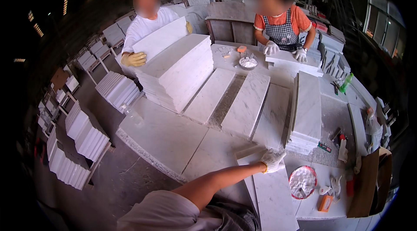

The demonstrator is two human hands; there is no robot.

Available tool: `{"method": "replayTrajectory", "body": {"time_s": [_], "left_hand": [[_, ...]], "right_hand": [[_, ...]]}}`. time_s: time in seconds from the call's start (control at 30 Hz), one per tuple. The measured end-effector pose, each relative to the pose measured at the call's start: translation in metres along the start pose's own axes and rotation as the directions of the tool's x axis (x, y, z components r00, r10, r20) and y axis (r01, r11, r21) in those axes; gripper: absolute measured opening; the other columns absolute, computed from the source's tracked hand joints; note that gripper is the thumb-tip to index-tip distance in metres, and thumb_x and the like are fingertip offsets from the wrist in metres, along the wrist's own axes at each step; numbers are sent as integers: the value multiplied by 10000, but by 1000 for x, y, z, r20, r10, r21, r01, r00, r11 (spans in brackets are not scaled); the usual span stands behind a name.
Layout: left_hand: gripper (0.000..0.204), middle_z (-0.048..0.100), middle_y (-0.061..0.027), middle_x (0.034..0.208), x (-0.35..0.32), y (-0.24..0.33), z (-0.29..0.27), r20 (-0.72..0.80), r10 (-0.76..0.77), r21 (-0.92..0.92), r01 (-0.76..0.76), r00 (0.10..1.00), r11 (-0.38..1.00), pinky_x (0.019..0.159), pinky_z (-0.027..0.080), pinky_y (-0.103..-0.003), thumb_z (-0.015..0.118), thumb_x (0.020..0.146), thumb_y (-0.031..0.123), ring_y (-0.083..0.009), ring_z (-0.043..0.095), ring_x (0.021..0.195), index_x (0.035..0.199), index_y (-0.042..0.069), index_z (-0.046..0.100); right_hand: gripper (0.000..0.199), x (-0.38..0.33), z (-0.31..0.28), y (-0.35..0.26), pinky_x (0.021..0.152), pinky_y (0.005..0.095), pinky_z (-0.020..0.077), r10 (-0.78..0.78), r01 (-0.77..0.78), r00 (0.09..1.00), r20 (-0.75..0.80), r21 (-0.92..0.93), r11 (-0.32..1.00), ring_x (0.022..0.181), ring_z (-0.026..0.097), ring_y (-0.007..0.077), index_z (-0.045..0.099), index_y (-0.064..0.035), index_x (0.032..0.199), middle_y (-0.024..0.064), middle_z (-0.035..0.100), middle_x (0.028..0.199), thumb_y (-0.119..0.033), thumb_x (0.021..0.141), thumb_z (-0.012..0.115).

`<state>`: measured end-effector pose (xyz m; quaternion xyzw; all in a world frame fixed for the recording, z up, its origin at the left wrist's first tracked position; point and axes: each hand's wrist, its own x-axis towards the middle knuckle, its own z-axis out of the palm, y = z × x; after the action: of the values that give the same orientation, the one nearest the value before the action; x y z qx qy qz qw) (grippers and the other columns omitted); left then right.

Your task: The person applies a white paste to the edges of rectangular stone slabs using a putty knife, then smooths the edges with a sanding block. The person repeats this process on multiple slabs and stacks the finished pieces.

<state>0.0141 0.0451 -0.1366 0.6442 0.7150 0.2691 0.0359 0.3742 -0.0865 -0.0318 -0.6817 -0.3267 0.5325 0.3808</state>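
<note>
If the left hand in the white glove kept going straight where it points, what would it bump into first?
Probably the near end of the stack of white slabs, just ahead of the left hand. Heights are hard to judge here, so it might pass above it.

Slab (pixel 274 194): white stone, grey-veined, long, rectangular.
Pose: broad face up, lengthwise toward wearer.
Place: near side of counter (pixel 169 135), left of red-rimmed tub (pixel 302 182).
</note>
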Motion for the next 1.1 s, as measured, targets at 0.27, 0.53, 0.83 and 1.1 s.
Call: {"method": "replayTrajectory", "body": {"time_s": [0.27,0.53,0.83,1.1], "left_hand": [[452,702,-146,983,9,6,-12,132,-141,-62,150,981,987,889,467,-476,729,778,371,-354,651,969,1128,97,647],[434,695,-162,1102,14,7,-25,307,-231,-232,308,923,923,886,504,-457,682,833,352,-347,651,1047,1195,116,639],[379,683,-148,1149,4,15,-34,201,-287,-470,349,937,811,901,496,-435,645,897,310,-337,652,1062,1217,114,594],[285,678,-153,1107,-5,28,-90,170,-278,-454,326,945,829,864,490,-447,610,938,247,-350,648,1000,1165,78,573]], "right_hand": [[455,-5,-4,-1,769,377,506,9,-9,1000,-16,6,1000,934,579,219,595,21,1236,98,630,1101,-300,926,683],[449,-8,-16,2,748,383,514,25,-24,998,-56,20,1000,903,588,226,600,27,1210,108,639,1074,-282,905,718],[446,-14,-48,17,724,391,523,74,-71,988,-139,33,997,867,598,235,606,32,1181,120,648,1043,-261,881,757],[410,-14,-60,19,796,403,525,62,-56,988,-143,48,997,939,606,239,599,-10,1205,109,645,1101,-245,896,731]]}}
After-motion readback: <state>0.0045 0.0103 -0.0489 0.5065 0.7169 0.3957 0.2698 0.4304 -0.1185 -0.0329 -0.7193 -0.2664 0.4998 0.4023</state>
